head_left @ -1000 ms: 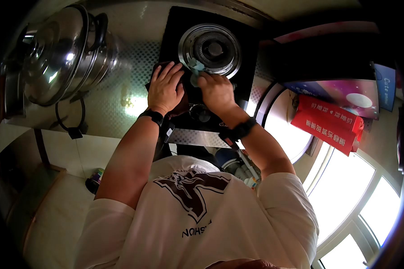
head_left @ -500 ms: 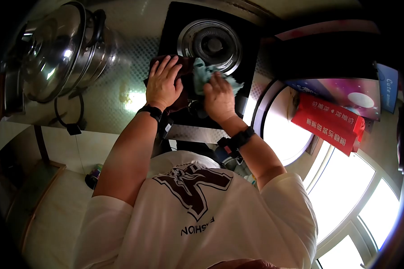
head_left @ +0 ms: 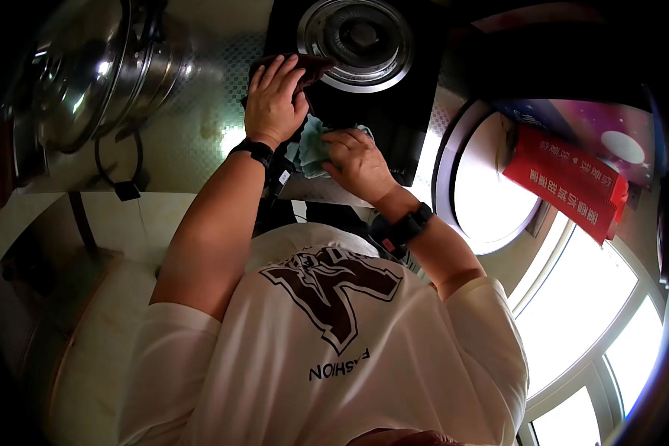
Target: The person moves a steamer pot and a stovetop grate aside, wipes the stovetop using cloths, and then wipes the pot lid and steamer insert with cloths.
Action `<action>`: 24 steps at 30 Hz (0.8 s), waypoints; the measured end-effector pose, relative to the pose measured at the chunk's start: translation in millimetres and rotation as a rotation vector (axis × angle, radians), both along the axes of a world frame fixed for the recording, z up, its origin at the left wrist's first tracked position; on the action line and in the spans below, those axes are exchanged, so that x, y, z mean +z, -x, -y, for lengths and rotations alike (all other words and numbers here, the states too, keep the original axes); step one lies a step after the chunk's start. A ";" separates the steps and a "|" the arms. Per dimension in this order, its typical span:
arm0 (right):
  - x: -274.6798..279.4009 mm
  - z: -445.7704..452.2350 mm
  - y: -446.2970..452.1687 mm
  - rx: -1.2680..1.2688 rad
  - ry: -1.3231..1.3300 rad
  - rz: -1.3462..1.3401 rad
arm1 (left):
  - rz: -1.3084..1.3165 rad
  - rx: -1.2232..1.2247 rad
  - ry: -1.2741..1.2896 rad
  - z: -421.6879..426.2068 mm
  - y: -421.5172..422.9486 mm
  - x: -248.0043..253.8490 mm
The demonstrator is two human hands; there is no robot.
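My left hand (head_left: 277, 106) lies flat, fingers stretched out, on a dark brown cloth (head_left: 314, 68) at the left edge of the black gas stove (head_left: 416, 134). Bent fingers of my right hand (head_left: 358, 165) grip a light green cloth (head_left: 309, 146) at the stove's front edge. Part of that cloth spreads out to the left of the fingers, and my palm hides some of it. Beyond both hands is the round metal burner (head_left: 360, 44). The stove knob is hidden from view.
A large shiny steamer pot (head_left: 89, 74) stands on the patterned metal counter (head_left: 208, 97) at left, near a black ring-shaped stand (head_left: 119, 167). To the right are a round white-topped object (head_left: 490, 178), a red paper bag (head_left: 565, 178) and a bright window (head_left: 580, 290).
My right hand has drawn the green cloth from beside the burner toward the stove's front edge. My left hand stays on the brown cloth. The whole view has shifted slightly.
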State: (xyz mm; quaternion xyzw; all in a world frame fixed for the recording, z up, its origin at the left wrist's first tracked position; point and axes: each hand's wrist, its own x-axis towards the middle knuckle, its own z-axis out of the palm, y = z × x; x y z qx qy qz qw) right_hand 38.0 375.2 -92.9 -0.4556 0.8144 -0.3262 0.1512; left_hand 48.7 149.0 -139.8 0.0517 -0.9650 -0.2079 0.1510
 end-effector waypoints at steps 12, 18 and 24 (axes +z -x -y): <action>-2.1 -29.6 23.2 -0.191 0.183 0.313 | -0.021 0.010 0.022 1.1 -0.1 -4.3; 10.7 -72.7 57.6 -0.297 0.275 0.563 | 0.022 0.013 0.010 0.0 0.4 0.3; -16.6 -22.7 2.1 -0.170 0.011 -0.095 | 0.006 0.016 0.012 0.1 0.2 -3.0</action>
